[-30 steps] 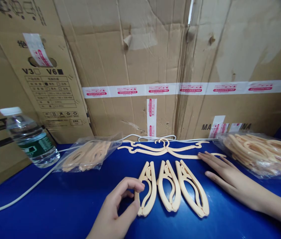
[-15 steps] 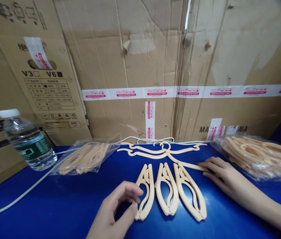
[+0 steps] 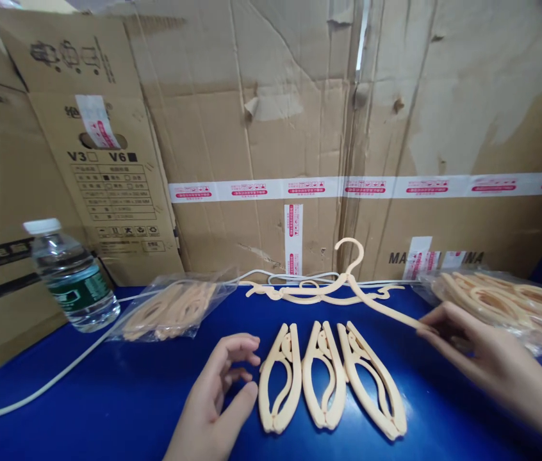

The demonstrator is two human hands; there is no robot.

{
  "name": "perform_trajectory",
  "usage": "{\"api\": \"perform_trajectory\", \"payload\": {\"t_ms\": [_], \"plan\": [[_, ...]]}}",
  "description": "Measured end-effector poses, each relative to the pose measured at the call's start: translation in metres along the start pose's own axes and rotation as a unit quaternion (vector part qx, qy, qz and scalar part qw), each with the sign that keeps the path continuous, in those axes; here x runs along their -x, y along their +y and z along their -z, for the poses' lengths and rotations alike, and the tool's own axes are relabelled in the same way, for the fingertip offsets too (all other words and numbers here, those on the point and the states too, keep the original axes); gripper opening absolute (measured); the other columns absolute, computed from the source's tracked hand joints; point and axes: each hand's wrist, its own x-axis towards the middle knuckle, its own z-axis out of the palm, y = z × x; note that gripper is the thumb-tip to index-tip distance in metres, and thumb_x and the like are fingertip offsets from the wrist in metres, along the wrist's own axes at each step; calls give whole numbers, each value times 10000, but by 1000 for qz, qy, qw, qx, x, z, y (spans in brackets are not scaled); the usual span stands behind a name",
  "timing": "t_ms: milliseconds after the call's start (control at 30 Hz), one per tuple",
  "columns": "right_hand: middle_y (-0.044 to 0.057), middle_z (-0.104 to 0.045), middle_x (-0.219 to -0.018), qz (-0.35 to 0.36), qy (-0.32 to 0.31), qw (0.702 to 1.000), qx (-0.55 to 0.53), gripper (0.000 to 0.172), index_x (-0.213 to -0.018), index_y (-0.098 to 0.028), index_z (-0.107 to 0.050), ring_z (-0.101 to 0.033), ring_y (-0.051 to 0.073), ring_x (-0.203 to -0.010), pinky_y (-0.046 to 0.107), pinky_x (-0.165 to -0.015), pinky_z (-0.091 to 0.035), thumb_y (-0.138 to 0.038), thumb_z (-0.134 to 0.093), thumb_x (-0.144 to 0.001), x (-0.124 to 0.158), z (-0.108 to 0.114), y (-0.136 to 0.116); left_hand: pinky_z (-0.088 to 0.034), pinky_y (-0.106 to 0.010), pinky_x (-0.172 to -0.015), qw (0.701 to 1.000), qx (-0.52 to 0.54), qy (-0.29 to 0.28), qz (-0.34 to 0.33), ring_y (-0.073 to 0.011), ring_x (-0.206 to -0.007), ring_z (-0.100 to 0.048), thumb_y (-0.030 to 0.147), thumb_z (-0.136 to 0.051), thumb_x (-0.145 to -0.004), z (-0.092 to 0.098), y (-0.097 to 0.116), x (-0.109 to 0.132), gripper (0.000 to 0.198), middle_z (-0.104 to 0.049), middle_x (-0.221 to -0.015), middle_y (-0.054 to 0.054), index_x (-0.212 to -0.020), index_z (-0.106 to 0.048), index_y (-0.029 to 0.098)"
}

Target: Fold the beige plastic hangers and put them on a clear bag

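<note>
Three folded beige plastic hangers lie side by side on the blue table. My left hand hovers just left of them, fingers curled and apart, holding nothing. My right hand pinches the right arm tip of an unfolded beige hanger, which is tilted up so its hook stands above the table. Another unfolded hanger lies flat behind the folded ones.
A water bottle stands at the left. One clear bag of hangers lies left of centre, another bag at the right. A white cable runs along the table. Cardboard boxes wall off the back.
My right hand closed on the unfolded hanger's arm and lifted it, raising its hook off the table. My left hand let go of the leftmost folded hanger and drew slightly away.
</note>
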Motion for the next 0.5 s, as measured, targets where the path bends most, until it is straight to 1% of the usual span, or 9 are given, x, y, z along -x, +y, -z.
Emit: {"api": "perform_trajectory", "payload": {"t_ms": [100,200,267,333,400,467,500], "plan": [[76,-700,-828,2,-2,1000,-25,315,-966,-229,-601,-671,228,-698,299,-549,-566,-519,-507,-885,1,8,5,-509,-369,-885,999,19,30,18,-248,-1061,-585,344,-623,-809,2,-10,-7,372,-595,-1195,-91,-1156,-561,223],[78,-712,-952,9,-6,1000,-25,352,-1093,-248,-613,-691,275,-843,340,-638,-605,-513,-517,-882,4,8,10,-485,-427,-964,998,44,35,40,-270,-1151,-559,387,-592,-851,2,-17,-11,489,-503,-1362,-114,-1300,-470,234],[72,-717,-987,22,-32,999,-25,348,-1103,-254,-637,-689,290,-898,358,-697,-612,-501,-517,-889,8,5,8,-480,-429,-981,997,60,36,45,-273,-1169,-556,395,-583,-868,0,-18,-10,534,-458,-1410,-118,-1353,-416,246],[79,-721,-1003,39,-52,997,-29,339,-1084,-247,-665,-690,293,-912,362,-738,-610,-487,-510,-900,12,2,2,-501,-403,-955,996,76,32,40,-254,-1114,-590,392,-590,-868,-2,-17,-7,576,-431,-1433,-104,-1388,-370,279],[94,-725,-997,60,-66,995,-35,342,-1058,-236,-686,-696,291,-894,357,-744,-610,-483,-505,-907,15,-1,-7,-513,-373,-930,996,81,11,36,-216,-1024,-627,383,-593,-869,-5,-15,-3,647,-403,-1457,-85,-1437,-289,328],[100,-726,-996,77,-75,993,-45,334,-1051,-230,-692,-700,279,-879,338,-735,-609,-469,-503,-915,18,-4,-15,-506,-348,-926,997,60,-32,35,-187,-976,-634,379,-575,-883,-5,-12,1,686,-405,-1455,-79,-1470,-222,353],[97,-725,-1002,83,-84,992,-49,320,-1064,-231,-687,-702,267,-876,319,-725,-609,-452,-507,-918,20,-4,-19,-502,-337,-922,997,40,-59,34,-184,-973,-630,378,-564,-892,-4,-11,3,673,-436,-1428,-79,-1474,-226,349]]}}
